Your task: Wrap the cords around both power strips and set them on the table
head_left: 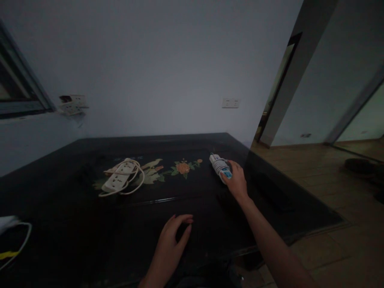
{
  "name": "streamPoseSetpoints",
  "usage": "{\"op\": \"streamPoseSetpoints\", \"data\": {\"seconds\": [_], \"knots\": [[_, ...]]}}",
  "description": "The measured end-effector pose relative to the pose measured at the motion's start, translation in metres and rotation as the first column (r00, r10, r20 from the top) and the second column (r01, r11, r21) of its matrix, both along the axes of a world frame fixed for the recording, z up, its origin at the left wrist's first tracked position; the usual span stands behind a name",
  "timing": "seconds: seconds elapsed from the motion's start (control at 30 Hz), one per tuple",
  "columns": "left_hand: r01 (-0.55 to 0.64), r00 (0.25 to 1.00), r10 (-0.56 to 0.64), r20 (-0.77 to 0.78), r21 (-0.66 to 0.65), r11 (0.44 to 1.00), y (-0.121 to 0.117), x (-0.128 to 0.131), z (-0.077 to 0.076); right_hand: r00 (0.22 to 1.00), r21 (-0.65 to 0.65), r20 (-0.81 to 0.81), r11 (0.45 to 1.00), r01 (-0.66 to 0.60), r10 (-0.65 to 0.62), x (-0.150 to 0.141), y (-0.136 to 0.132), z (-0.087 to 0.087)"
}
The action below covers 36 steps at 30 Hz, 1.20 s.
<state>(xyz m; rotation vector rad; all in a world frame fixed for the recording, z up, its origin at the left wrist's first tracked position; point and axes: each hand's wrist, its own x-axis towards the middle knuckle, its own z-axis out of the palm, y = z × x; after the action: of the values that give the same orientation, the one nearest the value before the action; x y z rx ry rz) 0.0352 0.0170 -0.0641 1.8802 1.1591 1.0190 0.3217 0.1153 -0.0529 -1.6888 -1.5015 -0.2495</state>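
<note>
On the right side of the black table, a white power strip (220, 165) with grey-white cord wound round it and a blue label lies at a slant. My right hand (236, 180) grips its near end, thumb on one side and fingers on the other. My left hand (175, 237) hovers low over the near middle of the table, fingers curved, thumb apart from them, nothing in it. Farther left, a second white power strip (120, 177) lies with its pale cord looped loosely over and around it.
The dark table (186, 204) has a painted flower pattern and stands against a pale wall. A white object with a cable and yellow band (10, 254) shows at the left edge. A dark flat object (274, 194) lies right of my right arm. Wall sockets (231, 103) are behind.
</note>
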Motion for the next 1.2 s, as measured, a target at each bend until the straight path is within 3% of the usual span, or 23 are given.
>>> {"op": "streamPoseSetpoints", "data": {"seconds": [0.07, 0.13, 0.2, 0.3, 0.37, 0.47, 0.53, 0.6, 0.7, 0.83, 1.0, 1.2], "knots": [[0.094, 0.995, -0.094, 0.028, 0.012, 0.996, 0.002, 0.011, 0.019, 0.999, 0.026, 0.045, 1.0, -0.004, 0.003, -0.01, -0.004, 0.005], [0.174, 0.984, -0.177, 0.022, 0.106, 0.979, 0.008, 0.018, 0.044, 0.997, 0.031, 0.068, 0.999, -0.038, 0.035, -0.02, -0.007, 0.006], [0.178, 0.983, -0.183, 0.002, 0.228, 0.957, 0.019, 0.016, 0.071, 0.989, 0.008, 0.077, 0.992, -0.125, 0.124, -0.029, -0.009, 0.004], [0.025, 0.999, -0.032, 0.012, 0.41, 0.912, 0.051, -0.012, 0.103, 0.954, -0.049, 0.066, 0.955, -0.291, 0.294, -0.042, -0.01, 0.002], [-0.135, 0.987, 0.158, 0.0, 0.518, 0.844, 0.083, -0.048, 0.112, 0.911, -0.079, -0.007, 0.908, -0.411, 0.412, -0.053, -0.01, 0.003], [-0.423, 0.877, 0.479, 0.024, 0.511, 0.749, 0.136, -0.116, 0.104, 0.795, -0.114, -0.213, 0.794, -0.597, 0.567, -0.076, -0.007, 0.01], [-0.622, 0.759, 0.651, -0.002, 0.293, 0.726, 0.166, -0.157, 0.089, 0.709, -0.132, -0.33, 0.713, -0.688, 0.623, -0.096, -0.002, 0.016], [-0.709, 0.69, 0.724, -0.02, 0.184, 0.681, 0.185, -0.187, 0.069, 0.625, -0.145, -0.427, 0.633, -0.761, 0.654, -0.122, 0.006, 0.019], [-0.747, 0.662, 0.748, -0.037, 0.05, 0.663, 0.199, -0.207, 0.04, 0.511, -0.135, -0.576, 0.542, -0.829, 0.638, -0.166, 0.025, 0.019], [-0.694, 0.717, 0.697, -0.021, -0.12, 0.71, 0.205, -0.209, 0.017, 0.479, -0.126, -0.673, 0.551, -0.825, 0.563, -0.229, 0.064, 0.006], [-0.639, 0.74, 0.669, 0.069, -0.24, 0.731, 0.212, -0.21, 0.006, 0.45, -0.136, -0.81, 0.625, -0.769, 0.377, -0.294, 0.111, -0.013], [-0.58, 0.712, 0.67, 0.21, -0.362, 0.73, 0.21, -0.212, 0.006, 0.268, -0.055, -0.92, 0.585, -0.809, 0.285, -0.325, 0.13, -0.026]]}}
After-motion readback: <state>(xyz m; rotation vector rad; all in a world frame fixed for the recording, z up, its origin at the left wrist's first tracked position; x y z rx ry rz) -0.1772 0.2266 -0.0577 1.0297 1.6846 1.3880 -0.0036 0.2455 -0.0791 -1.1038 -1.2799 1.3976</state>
